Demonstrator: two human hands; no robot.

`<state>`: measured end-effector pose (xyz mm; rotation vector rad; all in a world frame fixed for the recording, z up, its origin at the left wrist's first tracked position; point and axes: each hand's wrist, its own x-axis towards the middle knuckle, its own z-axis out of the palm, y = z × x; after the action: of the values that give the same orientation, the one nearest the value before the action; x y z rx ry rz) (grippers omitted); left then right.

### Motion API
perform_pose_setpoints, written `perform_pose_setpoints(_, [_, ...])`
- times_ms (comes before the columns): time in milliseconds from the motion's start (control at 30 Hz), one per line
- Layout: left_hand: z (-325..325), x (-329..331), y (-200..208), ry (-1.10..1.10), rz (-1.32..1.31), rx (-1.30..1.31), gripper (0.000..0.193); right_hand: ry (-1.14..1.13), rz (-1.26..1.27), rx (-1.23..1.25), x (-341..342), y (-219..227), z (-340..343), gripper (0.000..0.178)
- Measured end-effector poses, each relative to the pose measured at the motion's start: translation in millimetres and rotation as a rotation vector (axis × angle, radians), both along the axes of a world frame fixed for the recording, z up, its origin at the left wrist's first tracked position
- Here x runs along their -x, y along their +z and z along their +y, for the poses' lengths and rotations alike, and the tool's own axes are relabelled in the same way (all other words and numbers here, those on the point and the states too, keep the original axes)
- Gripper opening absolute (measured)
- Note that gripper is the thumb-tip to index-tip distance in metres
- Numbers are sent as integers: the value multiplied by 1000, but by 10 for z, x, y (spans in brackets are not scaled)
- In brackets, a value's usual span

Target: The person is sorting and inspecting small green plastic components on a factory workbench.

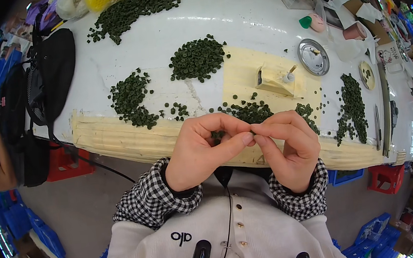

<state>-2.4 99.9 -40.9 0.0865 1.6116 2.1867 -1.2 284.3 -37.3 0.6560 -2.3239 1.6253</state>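
Observation:
My left hand and my right hand meet fingertip to fingertip over the table's near edge. Between their pinched thumbs and forefingers sits a small dark green piece, mostly hidden by the fingers. Just beyond the hands lies a heap of small round dark green pieces, partly covered by them. Similar heaps lie at the left, in the middle, and at the right. A tape-covered block with a short upright peg stands on a yellowish sheet beyond my right hand.
A large green heap spreads at the back. Right of the block are a round metal dish, a small round dish and a long thin tool. A black bag rests at the left edge, with another person's arm beyond.

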Motion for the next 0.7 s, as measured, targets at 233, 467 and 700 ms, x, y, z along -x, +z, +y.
perform_pose_setpoints(233, [1, 2, -35, -2, -36, -47, 8, 8, -26, -11, 4, 15, -15, 25])
perform_pose_setpoints(467, [-2, 4, -7, -14, -9, 17, 8, 24, -136, 98, 13, -24, -6, 19])
perform_pose_setpoints(700, [15, -20, -20, 21, 43, 75, 9, 4, -169, 133, 16, -31, -21, 17])
